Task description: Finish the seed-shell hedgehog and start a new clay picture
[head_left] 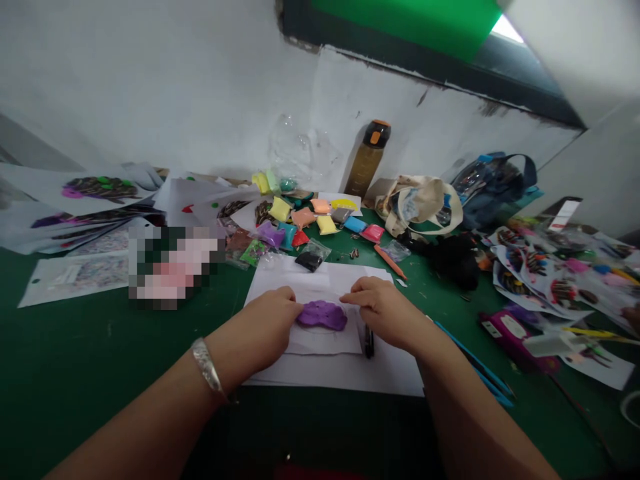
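Observation:
A flattened, uneven piece of purple modelling clay [323, 315] with small dents lies on a small white sheet [325, 345]. My left hand [267, 327] has its fingers curled, and the thumb and forefinger meet the clay's left edge. Over the right side of the sheet, my right hand [387, 310] stretches its index finger toward the clay's upper right edge. Its other fingers are bent, and nothing shows in them. A black pen-like object [369, 341] lies beneath my right hand. Larger white paper [345, 375] is under the small sheet.
Several coloured clay packets [303, 218] lie behind the paper, with a black packet [311, 259] at its top edge. An orange pen [390, 261], blue scissors-like tool [477, 363], bottle [367, 158], cloth bag [420, 203] and magenta box [517, 340] stand around. Papers [100, 193] pile at left.

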`<state>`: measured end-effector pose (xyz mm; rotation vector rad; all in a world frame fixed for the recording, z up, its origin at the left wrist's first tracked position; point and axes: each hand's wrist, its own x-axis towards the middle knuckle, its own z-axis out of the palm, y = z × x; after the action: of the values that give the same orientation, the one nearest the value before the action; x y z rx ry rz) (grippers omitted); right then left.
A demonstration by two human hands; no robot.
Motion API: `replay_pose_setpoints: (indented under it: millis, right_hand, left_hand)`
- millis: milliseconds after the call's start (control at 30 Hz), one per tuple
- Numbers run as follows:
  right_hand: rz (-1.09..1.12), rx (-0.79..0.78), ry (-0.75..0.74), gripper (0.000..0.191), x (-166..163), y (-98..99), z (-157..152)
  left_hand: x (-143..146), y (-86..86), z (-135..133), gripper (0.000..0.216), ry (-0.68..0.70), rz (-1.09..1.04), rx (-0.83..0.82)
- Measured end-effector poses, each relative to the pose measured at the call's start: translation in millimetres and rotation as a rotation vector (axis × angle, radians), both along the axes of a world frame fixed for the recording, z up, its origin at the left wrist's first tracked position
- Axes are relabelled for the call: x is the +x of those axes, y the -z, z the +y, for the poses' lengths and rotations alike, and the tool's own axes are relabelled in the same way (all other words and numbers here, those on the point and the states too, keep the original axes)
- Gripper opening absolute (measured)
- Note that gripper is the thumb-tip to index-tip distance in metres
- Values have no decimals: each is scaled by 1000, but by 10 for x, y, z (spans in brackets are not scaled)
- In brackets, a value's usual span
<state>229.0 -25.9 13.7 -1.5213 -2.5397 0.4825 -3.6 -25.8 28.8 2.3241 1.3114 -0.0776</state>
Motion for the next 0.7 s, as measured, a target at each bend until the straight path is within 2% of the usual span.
replay_pose_setpoints:
  millis: [167,333,500,600,700]
  right_hand:
    - [-73,-10,-36,40,-58,4,-16]
    - [-4,26,-34,50,-51,-66,-68]
    - [9,15,-153,50,-141,-140,-197]
    - [0,5,-178,54,-201,-144,-249]
    - [-45,0,-187,50,-233,-124,-259]
  left_hand:
    - [4,2,-3,31,27,-1,17]
    - [12,-22,-11,32,17,7,13]
    - [3,4,-7,32,33,-6,27]
    - [0,17,-1,33,30,3,26]
    - [2,13,1,33,30,5,19]
